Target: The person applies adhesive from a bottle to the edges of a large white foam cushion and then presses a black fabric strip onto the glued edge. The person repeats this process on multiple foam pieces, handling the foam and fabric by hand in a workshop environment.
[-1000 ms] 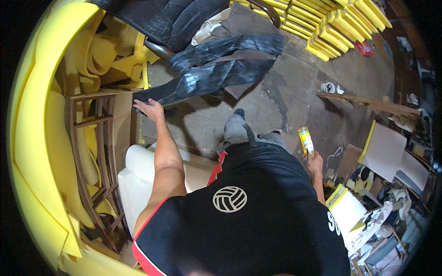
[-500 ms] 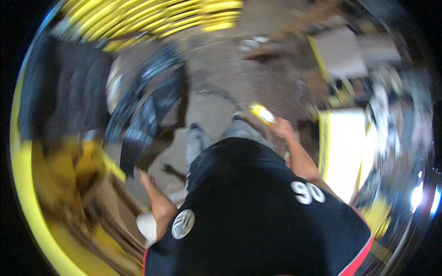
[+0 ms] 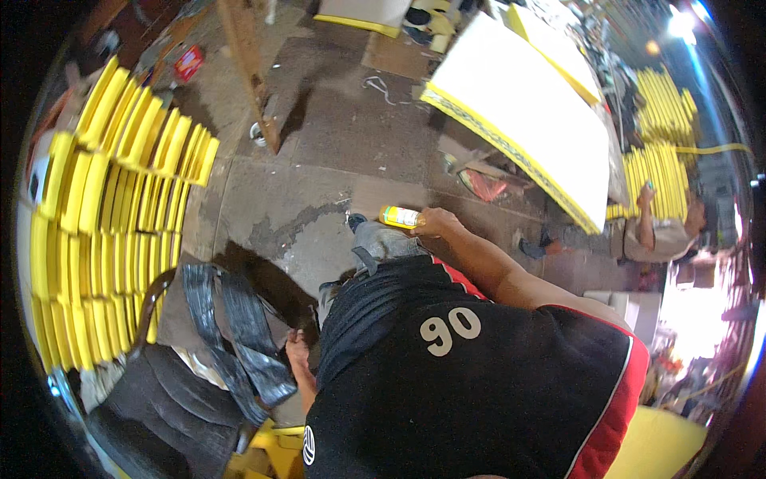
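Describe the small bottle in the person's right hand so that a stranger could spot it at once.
Start at the big white, yellow-edged foam slab leaning at upper right, then drop to the bare concrete floor below it. There the right hand grips a small yellow bottle, lying sideways, far smaller than any foam.

The floor [image 3: 319, 160] is showing as rough, matt concrete, stained dark in patches. Left of it, the stacked yellow foam slabs [image 3: 104, 207] are looking soft and matt. Below those slabs, the black strips [image 3: 231, 335] are gleaming like glossy plastic or rubber sheet. Above the floor's middle, a wooden plank [image 3: 251, 72] is looking raw and unfinished. The right hand [image 3: 435, 223] is gripping a small yellow bottle [image 3: 399, 216] that is shining like smooth plastic.
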`<state>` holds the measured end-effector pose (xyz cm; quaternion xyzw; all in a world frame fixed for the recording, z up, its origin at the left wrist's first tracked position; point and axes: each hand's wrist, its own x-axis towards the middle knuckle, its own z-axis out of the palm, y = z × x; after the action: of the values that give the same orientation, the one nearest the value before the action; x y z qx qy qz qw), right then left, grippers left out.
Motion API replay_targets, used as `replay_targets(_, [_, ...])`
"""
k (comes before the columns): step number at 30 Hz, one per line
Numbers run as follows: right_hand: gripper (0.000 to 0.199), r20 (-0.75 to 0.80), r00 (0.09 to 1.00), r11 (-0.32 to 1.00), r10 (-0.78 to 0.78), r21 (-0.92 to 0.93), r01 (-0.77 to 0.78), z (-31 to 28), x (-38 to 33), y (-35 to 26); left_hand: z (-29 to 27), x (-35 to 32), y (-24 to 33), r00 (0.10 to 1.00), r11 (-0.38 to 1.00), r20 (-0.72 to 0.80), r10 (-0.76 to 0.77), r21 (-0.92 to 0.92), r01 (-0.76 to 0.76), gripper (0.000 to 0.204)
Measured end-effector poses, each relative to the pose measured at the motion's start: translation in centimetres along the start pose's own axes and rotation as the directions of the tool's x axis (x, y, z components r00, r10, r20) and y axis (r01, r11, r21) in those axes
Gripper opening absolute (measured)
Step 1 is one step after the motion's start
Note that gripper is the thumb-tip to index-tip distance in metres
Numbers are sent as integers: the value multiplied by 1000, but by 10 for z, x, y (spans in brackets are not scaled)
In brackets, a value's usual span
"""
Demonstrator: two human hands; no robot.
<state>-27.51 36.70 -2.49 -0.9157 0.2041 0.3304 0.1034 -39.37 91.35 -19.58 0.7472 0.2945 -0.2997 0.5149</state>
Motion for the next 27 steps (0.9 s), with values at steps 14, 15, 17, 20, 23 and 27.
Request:
replay_targets(14, [46, 192, 922, 919, 336, 148, -366, 33, 33, 96, -36, 111, 127, 908, 641, 107, 405, 675, -365, 50])
replay_targets(15, [49, 195, 924, 916, 330, 170, -363, 28, 45, 97, -15, 110, 143, 892, 645, 113, 438, 652, -399, 51])
replay_targets(17, [50, 177, 952, 945, 250, 169, -279, 21, 76, 102, 35, 102, 192, 893, 681, 188, 408, 589, -435, 53])
replay_targets(20, [51, -42, 992, 937, 123, 333, -102, -22, 115, 72, 80, 97, 259, 914, 793, 335, 229, 481, -374, 53])
replay_targets(23, [60, -202, 978, 821, -43, 551, 150, -111, 136, 29, 93, 126, 271, 870, 830, 356, 340, 320, -456, 40])
replay_targets(27, [65, -302, 953, 592, -21, 764, 255, -219, 166, -14, 93, 175, 335, 674, 209, 626, 392, 653, -728, 19])
